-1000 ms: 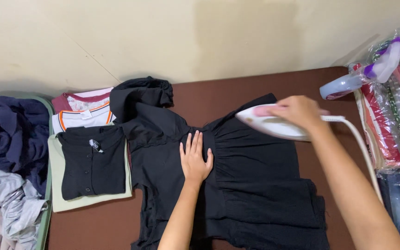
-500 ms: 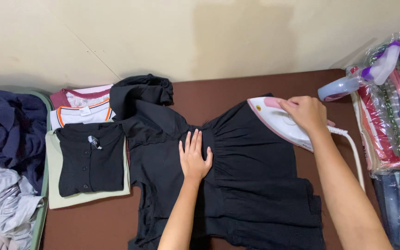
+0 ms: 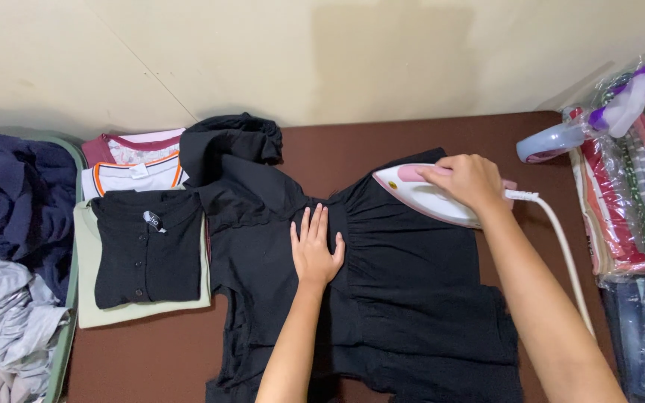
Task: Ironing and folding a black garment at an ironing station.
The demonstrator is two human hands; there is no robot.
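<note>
Left hand [image 3: 316, 250] lies flat, fingers spread, pinning the black dress [image 3: 382, 298] smooth; right hand [image 3: 469, 181] is wrapped round the iron [image 3: 423, 195], pressing the far right gathers

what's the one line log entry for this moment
left hand: flat on black dress | right hand: gripping white iron on dress | surface: brown table

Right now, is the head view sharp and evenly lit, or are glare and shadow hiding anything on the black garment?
Head view: sharp overall, no motion blur on the left hand or the right hand gripping the white and pink iron; soft, even light; the spread black garment is so dark that its folds barely show; glare only on the clear plastic bags of clothes at right.
</note>
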